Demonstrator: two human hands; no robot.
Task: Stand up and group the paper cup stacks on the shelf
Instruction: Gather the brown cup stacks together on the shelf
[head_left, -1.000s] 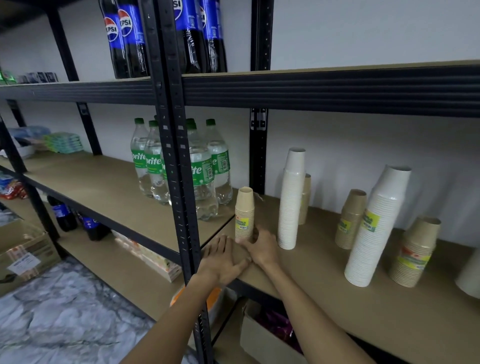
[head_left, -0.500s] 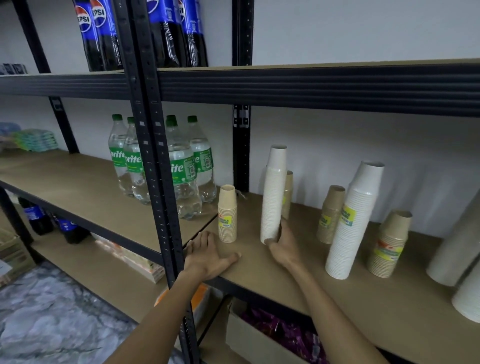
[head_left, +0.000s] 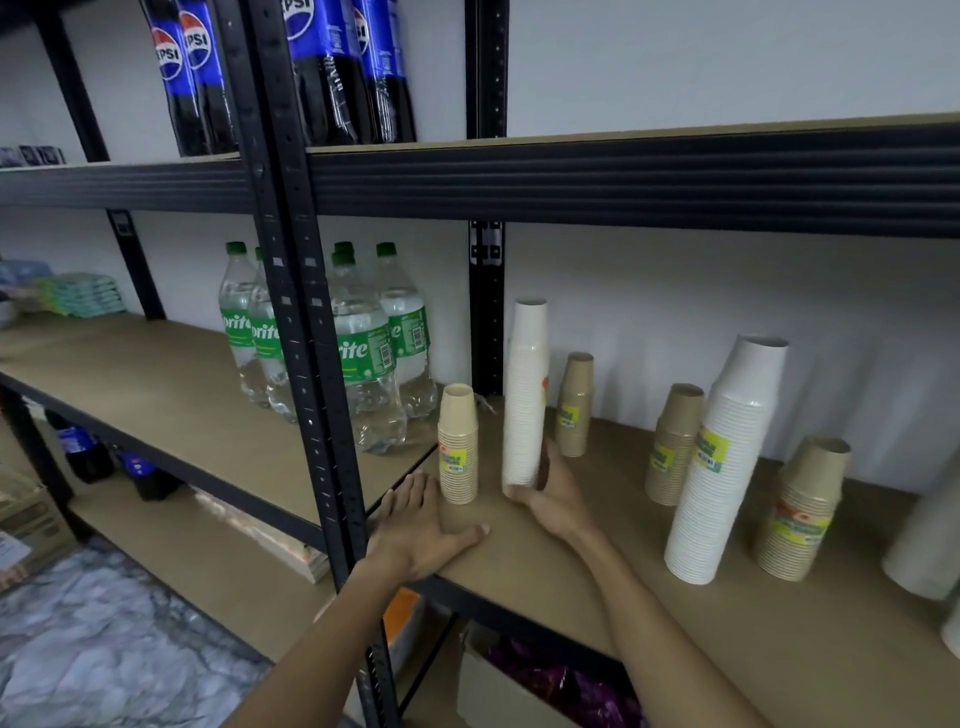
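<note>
brown shelf board (head_left: 597, 587) carried the cup stacks, all upright. left hand (head_left: 423, 530) lay flat near the front edge, palm down, fingers spread, holding nothing, just beside the short brown stack (head_left: 458, 444). right hand (head_left: 553, 496) reached forward, wrist low, fingers wrapped round the base of the tall white stack (head_left: 525, 395), which stood between two brown stacks.

bare shelf front (head_left: 649, 613) open to hands, cup stacks (head_left: 724, 462) crowding rear, black upright (head_left: 306, 374) left
</note>
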